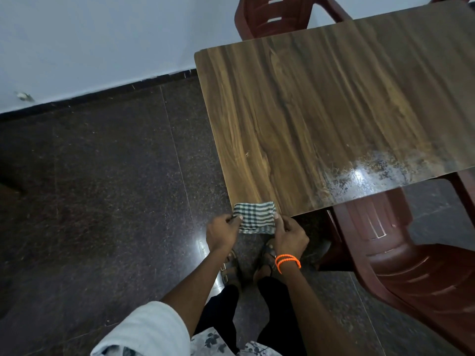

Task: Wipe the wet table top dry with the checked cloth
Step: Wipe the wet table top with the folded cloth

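While most of the table top (pixel 321 104) reads as matte brown wood grain in the head view, a glossy, mottled wet patch (pixel 365 176) shows near its near right edge, catching a bright glare, so the drying looks unfinished at best. I judge the wiping either not begun or paused: the checked cloth (pixel 254 217) is not pressed flat on the wet area but held at the table's near left corner, well apart from the shine. Whether the duller part of the surface is dry I cannot say for sure.

The cloth is folded into a small rectangle, dark green and pale checks, its far edge lying on or just over the table corner and its near edge hanging off toward the person. The left hand (pixel 223 232) pinches the cloth's left side between fingers and thumb; the right hand (pixel 290 235) (an orange cord band on its wrist) pinches the right side likewise. Both seem to be tidying the fold.

A dark red plastic chair (pixel 411 265) stands tucked at the table's near right side, another chair (pixel 270 16) at the far end, over a dark speckled floor (pixel 102 188).
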Available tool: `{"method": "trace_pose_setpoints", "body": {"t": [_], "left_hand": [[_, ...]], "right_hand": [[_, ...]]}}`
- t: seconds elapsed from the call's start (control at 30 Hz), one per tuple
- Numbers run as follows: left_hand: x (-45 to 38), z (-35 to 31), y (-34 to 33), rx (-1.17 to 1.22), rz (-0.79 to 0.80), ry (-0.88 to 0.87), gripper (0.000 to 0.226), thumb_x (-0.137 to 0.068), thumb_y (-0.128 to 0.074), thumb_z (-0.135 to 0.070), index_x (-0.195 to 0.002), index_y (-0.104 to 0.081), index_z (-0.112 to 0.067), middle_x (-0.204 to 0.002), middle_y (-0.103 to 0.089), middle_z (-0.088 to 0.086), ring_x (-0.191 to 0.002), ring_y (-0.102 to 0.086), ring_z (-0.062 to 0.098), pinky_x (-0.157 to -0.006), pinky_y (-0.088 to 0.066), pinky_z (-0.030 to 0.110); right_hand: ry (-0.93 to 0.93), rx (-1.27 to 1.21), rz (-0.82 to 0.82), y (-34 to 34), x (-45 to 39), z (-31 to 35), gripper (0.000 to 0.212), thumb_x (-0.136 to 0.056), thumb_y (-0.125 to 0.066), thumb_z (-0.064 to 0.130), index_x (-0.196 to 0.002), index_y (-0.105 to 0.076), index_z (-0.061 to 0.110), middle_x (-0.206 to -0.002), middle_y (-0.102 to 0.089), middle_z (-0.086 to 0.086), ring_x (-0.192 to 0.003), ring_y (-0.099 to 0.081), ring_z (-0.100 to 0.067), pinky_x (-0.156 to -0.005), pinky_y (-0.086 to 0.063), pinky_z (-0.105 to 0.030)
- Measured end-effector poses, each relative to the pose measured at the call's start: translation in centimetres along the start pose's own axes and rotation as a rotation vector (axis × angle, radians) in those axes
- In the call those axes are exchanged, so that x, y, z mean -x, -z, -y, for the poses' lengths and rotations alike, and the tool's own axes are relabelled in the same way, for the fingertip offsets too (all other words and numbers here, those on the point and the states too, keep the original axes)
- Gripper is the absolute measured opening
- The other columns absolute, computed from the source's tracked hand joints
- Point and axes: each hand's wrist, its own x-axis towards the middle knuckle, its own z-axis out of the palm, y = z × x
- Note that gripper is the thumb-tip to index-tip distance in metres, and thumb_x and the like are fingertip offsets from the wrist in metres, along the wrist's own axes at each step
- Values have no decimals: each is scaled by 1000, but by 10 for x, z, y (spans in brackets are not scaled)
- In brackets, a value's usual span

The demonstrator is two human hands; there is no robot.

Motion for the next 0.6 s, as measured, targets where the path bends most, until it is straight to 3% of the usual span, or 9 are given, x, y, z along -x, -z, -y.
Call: {"method": "trace_pose_setpoints", "body": {"t": [0.07,0.2,0.47,0.6], "left_hand": [[-2,5,-5,38,29,59,48,-84,-67,-56,-57,-64,-16,-51,-58,-4,-51,-57,15,-49,-39,29],[-2,6,-7,45,44,123,59,-82,-69,-56,-46,-49,-14,-43,-44,-5,-44,-43,16,-47,-25,26],[0,5,-2,-116,97,81,60,-84,-71,-49,-42,-45,-15,-45,-45,-2,-50,-48,23,-48,-29,27],[7,7,0,-141,131,83,56,-84,-71,-49,-44,-49,-16,-48,-50,-3,-54,-53,22,-48,-30,26]], "right_hand": [[-121,8,-15,-4,-4,7,32,-74,-73,51,-77,-73,19,-71,-70,4,-69,-62,-12,-65,-43,-22],[-345,-51,-14,-15,-6,18,44,-62,-86,42,-72,-59,8,-68,-63,-2,-66,-57,-21,-63,-36,-22],[-526,-138,-9,-10,3,19,45,-64,-87,33,-81,-58,3,-74,-62,-7,-63,-54,-21,-62,-37,-25],[-593,-157,37,-4,6,14,44,-56,-88,39,-77,-61,12,-77,-64,-8,-68,-62,-26,-66,-53,-35]]}}
